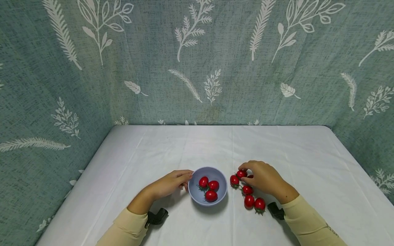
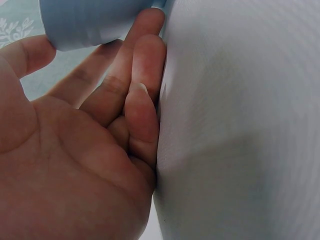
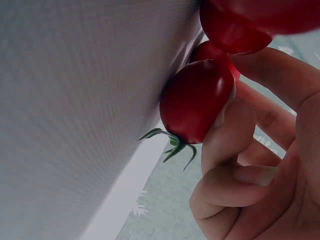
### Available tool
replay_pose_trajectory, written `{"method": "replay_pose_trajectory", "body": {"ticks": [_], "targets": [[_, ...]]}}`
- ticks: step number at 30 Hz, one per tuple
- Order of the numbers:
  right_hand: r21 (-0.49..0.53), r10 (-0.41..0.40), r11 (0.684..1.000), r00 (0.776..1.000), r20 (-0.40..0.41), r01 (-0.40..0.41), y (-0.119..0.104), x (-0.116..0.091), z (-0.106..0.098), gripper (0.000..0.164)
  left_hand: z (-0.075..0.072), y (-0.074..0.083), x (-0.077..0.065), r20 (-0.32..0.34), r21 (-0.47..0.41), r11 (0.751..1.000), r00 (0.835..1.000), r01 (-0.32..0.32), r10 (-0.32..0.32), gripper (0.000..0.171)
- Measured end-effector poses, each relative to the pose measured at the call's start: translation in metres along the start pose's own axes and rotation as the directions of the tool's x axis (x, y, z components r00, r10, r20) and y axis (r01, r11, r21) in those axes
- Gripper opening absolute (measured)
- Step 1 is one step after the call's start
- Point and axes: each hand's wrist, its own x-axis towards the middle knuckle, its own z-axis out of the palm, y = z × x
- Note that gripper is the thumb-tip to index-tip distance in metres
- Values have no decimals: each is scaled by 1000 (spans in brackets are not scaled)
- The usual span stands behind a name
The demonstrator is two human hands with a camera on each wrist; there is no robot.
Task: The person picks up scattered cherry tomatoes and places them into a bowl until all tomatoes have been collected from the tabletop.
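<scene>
**Gripping a tomato [image 1: 241, 173] beside the bowl [image 1: 222, 190]**

Location: the tomato lies in the lower half of the head view, right of centre, at the upper edge of a loose group of tomatoes [image 1: 249, 202] on the table [image 1: 166, 147]. Three others rest inside the bowl, just left of the group.

Grip: the right hand [image 1: 265, 178] has thumb and fingertip set on opposite sides of the tomato, in a light-looking pinch; the pressure applied cannot be told. The left hand [image 1: 169, 185] holds the bowl at its left side, fingers against the outer wall.

Handling: treat each tomato as light. The skin is smooth and glossy, so expect it to slip or roll under an off-centre push. Firmness cannot be read; assume that the skin bruises or splits under a hard squeeze.

Hold point: take the widest part between finger pads, across the long axis. Keep clear of the calyx [image 3: 176, 146], seen below centre in the right wrist view; its thin green leaves look easily bent and give poor purchase. Neighbouring fruit crowds the fingers, so allow for nudging it.

Bowl: likely light and stiff. Steady it by the wall or rim.
</scene>
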Motion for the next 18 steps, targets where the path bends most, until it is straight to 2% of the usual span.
{"method": "replay_pose_trajectory", "body": {"ticks": [18], "targets": [[21, 59, 998, 998, 26, -60, -3, -1, -1, 24, 1, -3, 0, -12, 14, 1000, 1000, 3, -3, 47]]}}
